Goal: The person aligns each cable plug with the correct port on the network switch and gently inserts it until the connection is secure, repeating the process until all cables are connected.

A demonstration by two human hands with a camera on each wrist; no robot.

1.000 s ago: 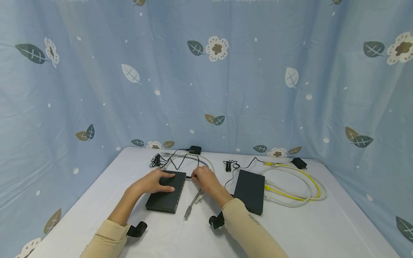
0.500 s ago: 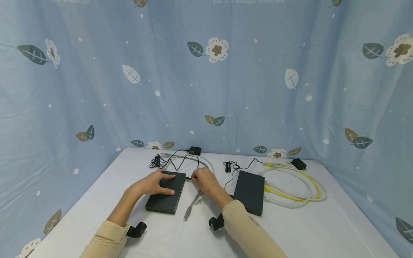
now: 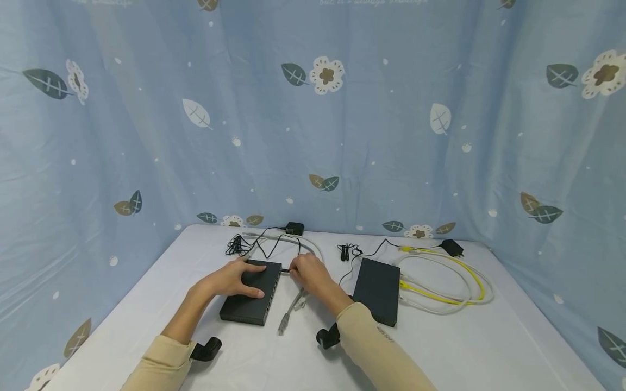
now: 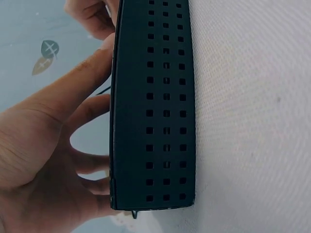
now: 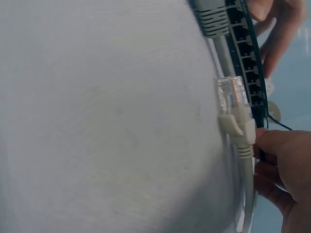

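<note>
In the head view a black network switch [image 3: 244, 309] lies flat on the table at the left. My left hand [image 3: 230, 279] rests on its top with the fingers spread, and the vented end [image 4: 131, 121] faces the left wrist camera. At the far end of the switch's port side, my right hand [image 3: 311, 272] pinches a black power plug [image 3: 286, 270]; its tip is right at the switch. The right wrist view shows the row of ports [image 5: 251, 63]. A network cable's clear plug [image 5: 232, 97] lies in front of them.
A second black switch [image 3: 377, 288] lies to the right, with yellow and white network cables [image 3: 452, 298] beside it. Behind stand two power adapters [image 3: 295, 228], with bundled black cord [image 3: 238, 245]. A grey cable end [image 3: 284, 323] lies between the switches. A patterned curtain [image 3: 264, 163] hangs behind.
</note>
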